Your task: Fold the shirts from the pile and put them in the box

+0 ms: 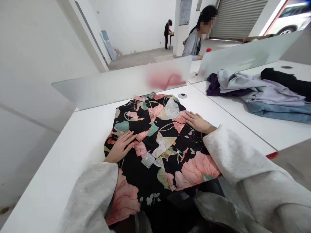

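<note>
A black shirt (145, 174) with large pink, green and cream flowers lies spread on the white table, collar at the far end and hem toward me, part of it over the near edge. Its sleeves are folded in across the front, with a striped cuff visible near the middle. My left hand (121, 146) rests flat on the shirt's left side, fingers stretched out. On the right side, my right hand (197, 122) lies flat on the cloth near a pink flower, fingers extended. Neither hand grips the fabric.
A frosted divider (116, 82) stands along the table's (89, 129) far edge, with a blurred red shape behind it. Folded clothes (264, 89) in purple, lavender, black and blue lie at the right. Beyond the divider sits a person (193, 42); another stands farther back.
</note>
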Demonstrator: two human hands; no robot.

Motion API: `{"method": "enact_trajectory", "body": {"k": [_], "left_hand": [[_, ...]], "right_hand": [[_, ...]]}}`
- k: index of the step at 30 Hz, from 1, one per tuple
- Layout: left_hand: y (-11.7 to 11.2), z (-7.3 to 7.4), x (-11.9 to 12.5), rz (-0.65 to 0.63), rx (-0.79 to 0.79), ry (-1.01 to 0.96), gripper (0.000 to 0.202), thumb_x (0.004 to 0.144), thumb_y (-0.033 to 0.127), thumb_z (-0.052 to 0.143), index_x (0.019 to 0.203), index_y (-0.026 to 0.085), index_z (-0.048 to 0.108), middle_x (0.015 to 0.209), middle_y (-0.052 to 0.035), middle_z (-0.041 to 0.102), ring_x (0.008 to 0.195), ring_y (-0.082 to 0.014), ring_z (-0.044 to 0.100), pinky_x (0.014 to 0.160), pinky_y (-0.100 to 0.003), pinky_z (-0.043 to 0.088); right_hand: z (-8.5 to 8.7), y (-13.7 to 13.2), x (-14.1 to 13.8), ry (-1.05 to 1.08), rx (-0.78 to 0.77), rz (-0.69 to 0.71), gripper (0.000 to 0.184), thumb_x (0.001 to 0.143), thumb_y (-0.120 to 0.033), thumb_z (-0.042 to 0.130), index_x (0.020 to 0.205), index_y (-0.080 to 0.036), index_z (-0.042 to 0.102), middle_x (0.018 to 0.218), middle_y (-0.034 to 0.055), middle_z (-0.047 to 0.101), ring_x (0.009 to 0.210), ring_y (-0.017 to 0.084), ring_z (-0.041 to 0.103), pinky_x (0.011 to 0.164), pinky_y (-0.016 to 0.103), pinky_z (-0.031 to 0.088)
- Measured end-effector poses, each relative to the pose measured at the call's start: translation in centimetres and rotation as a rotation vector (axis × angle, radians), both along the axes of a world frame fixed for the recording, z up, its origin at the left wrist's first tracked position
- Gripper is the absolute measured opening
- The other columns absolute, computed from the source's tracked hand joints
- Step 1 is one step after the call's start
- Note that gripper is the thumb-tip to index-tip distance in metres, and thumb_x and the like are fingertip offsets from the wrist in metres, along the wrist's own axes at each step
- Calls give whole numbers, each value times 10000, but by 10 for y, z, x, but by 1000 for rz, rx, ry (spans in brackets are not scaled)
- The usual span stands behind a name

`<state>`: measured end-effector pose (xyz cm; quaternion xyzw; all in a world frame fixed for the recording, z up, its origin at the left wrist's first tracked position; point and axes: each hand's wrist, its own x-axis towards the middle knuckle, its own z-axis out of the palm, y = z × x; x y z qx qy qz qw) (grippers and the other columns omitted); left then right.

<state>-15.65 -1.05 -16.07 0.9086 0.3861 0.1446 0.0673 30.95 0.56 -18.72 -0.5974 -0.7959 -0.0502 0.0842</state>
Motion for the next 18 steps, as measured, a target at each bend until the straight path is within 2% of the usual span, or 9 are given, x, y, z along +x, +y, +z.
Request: {"method": "enact_trajectory", "body": {"k": [3,6,11,14,18], "left_hand": [[-3,2,5,-65,-75,92,463,967,449,331,1359,260,490,1504,-64,357,1416,-243,251,1148,-492,218],[-4,1,6,-40,-111,130,487,961,472,333,1393,273,439,1522,-62,315,1429,-262,203,1142,-520,209],[-2,0,4,-30,-135,126,504,961,485,310,1392,258,441,1528,-75,297,1435,-268,176,1138,-536,198],[-2,2,2,-33,-134,109,501,958,481,314,1387,259,450,1527,-79,299,1434,-272,180,1138,-539,190],[-5,9,8,13,-163,132,492,946,499,342,1338,258,516,1519,-97,314,1427,-291,202,1125,-568,193]], "right_hand": [[-8,-1,7,-39,33,-101,514,985,-385,208,1446,-227,369,1501,80,355,1344,302,353,1035,497,358],[-9,0,10,-44,76,-178,537,976,-413,230,1463,-214,338,1494,106,362,1350,305,338,1028,489,368],[-13,1,10,-135,12,-66,529,981,-395,210,1493,-271,251,1561,64,212,1404,311,231,1047,560,311],[-14,1,8,-137,-5,-75,533,983,-396,200,1496,-261,243,1558,75,217,1401,301,247,1058,546,303],[-12,0,6,-98,17,-81,539,980,-411,204,1480,-235,300,1544,99,249,1384,332,277,1050,551,308]]}}
